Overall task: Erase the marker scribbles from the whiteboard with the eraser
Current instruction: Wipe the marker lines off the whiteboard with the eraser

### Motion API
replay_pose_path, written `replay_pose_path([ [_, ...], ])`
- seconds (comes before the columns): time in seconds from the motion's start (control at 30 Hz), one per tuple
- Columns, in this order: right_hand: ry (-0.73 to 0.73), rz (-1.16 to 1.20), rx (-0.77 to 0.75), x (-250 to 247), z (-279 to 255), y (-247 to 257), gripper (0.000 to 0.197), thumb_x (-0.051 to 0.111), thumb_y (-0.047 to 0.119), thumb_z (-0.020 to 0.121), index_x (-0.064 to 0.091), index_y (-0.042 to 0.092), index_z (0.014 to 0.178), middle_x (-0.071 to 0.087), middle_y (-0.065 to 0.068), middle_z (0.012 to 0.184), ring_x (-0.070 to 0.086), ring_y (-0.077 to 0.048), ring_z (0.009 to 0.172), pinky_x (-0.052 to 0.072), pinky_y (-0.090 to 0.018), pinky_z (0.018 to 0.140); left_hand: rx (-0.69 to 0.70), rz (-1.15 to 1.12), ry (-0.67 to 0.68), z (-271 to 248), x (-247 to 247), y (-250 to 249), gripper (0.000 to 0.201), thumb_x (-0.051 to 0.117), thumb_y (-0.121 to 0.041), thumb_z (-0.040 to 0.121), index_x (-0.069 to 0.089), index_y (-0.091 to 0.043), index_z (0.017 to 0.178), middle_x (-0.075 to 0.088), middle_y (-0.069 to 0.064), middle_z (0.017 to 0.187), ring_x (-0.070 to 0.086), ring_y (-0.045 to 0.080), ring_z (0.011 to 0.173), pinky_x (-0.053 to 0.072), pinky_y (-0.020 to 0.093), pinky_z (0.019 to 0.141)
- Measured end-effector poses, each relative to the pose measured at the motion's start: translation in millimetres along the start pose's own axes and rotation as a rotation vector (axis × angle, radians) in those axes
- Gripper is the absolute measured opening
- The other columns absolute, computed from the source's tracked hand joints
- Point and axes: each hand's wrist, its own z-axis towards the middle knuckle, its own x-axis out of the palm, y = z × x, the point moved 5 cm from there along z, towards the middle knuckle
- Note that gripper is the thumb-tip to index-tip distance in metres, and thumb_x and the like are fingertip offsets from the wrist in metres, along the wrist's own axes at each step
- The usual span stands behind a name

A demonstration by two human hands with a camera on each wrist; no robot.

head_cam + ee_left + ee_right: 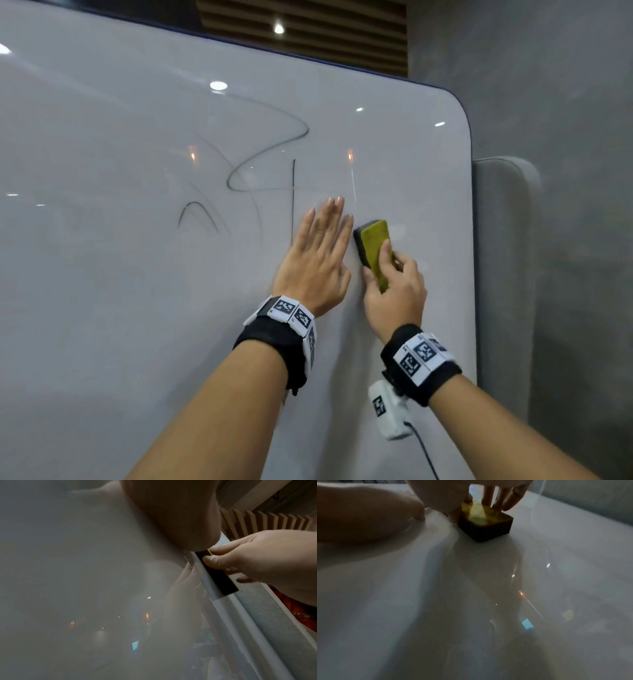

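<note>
A large whiteboard (102, 308) fills the head view, with black marker scribbles (260, 164) left of centre, some strokes faded. My left hand (318, 253) lies flat on the board with straight fingers, just right of the scribbles. My right hand (394, 281) grips a yellow-topped, dark-bodied eraser (375, 250) and presses it on the board right beside the left hand. The right wrist view shows the eraser (486, 523) on the board under my fingers (498, 500). In the left wrist view the eraser (217, 576) appears edge-on in my right hand (254, 561).
The board's rounded right edge (471, 205) lies close to the eraser, with a grey padded panel (503, 274) behind it and a grey wall beyond. A slatted wooden ceiling (308, 27) shows above the board. A cable (424, 448) hangs from my right wrist camera.
</note>
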Motion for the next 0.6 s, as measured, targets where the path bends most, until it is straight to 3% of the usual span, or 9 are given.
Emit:
replay_pose_path([
  [0.17, 0.016, 0.016, 0.262, -5, 29, -19, 0.056, 0.058, 0.039, 0.096, 0.04, 0.033, 0.149, 0.048, -0.006, 0.135, 0.048, -0.028, 0.124, 0.039, -0.045, 0.109, 0.003, 0.0, 0.002, 1, -2, -2, 0.074, 0.027, -0.033, 0.094, 0.008, -0.004, 0.159, -0.009, 0.023, 0.164, -0.01, 0.034, 0.153, -0.006, 0.05, 0.123],
  [0.37, -0.025, 0.066, 0.171, 5, -9, 2, 0.056, 0.063, 0.035, 0.094, 0.045, 0.029, 0.147, 0.051, -0.008, 0.127, 0.05, -0.03, 0.114, 0.044, -0.049, 0.1, 0.042, -0.004, -0.011, -2, -4, 0, 0.073, 0.027, -0.035, 0.096, 0.006, -0.005, 0.16, -0.009, 0.021, 0.165, -0.012, 0.033, 0.153, -0.011, 0.048, 0.123],
  [0.47, -0.027, 0.076, 0.221, 5, -6, -1, 0.058, 0.063, 0.037, 0.094, 0.043, 0.03, 0.148, 0.05, -0.009, 0.128, 0.048, -0.03, 0.116, 0.044, -0.049, 0.101, 0.051, -0.124, -0.06, -5, -20, 5, 0.074, 0.034, -0.034, 0.096, 0.008, -0.009, 0.16, -0.006, 0.016, 0.167, -0.009, 0.028, 0.154, -0.007, 0.047, 0.124],
  [0.6, -0.102, 0.145, 0.348, 7, -34, 9, 0.057, 0.063, 0.038, 0.094, 0.045, 0.03, 0.147, 0.05, -0.01, 0.129, 0.046, -0.032, 0.12, 0.041, -0.047, 0.104, -0.083, -0.125, -0.148, -22, -52, 46, 0.077, 0.042, -0.033, 0.093, 0.013, -0.011, 0.16, 0.001, 0.015, 0.167, -0.002, 0.028, 0.155, -0.007, 0.049, 0.122],
])
